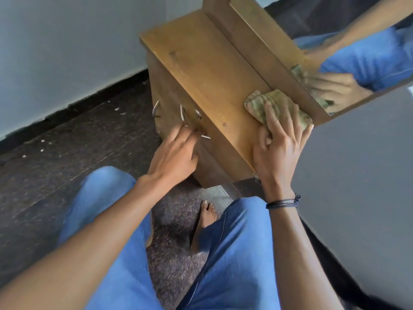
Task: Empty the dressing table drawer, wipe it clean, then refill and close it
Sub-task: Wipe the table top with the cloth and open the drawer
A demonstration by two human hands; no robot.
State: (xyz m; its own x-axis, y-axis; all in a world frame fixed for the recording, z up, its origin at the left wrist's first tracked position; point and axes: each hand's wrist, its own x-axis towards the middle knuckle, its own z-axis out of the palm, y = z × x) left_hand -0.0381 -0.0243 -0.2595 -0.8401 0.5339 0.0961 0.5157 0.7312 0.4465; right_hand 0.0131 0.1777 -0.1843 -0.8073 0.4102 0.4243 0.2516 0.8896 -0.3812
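Note:
A small wooden dressing table [201,61] stands in front of me, its drawers closed. My left hand [176,151] reaches to the top drawer's metal handle [194,128], fingertips at the handle; whether they curl round it I cannot tell. My right hand [279,139] lies on a folded green striped cloth [279,104] on the tabletop's near right corner, fingers spread over it and thumb at the table edge. A lock [198,114] sits on the drawer front beside the handle.
A mirror [357,52] in a wooden frame rises at the back of the table and reflects my hand and cloth. A second handle [155,108] shows lower on the front. Dark speckled floor with white scraps lies left; a grey wall panel stands right. My knees and bare foot are below.

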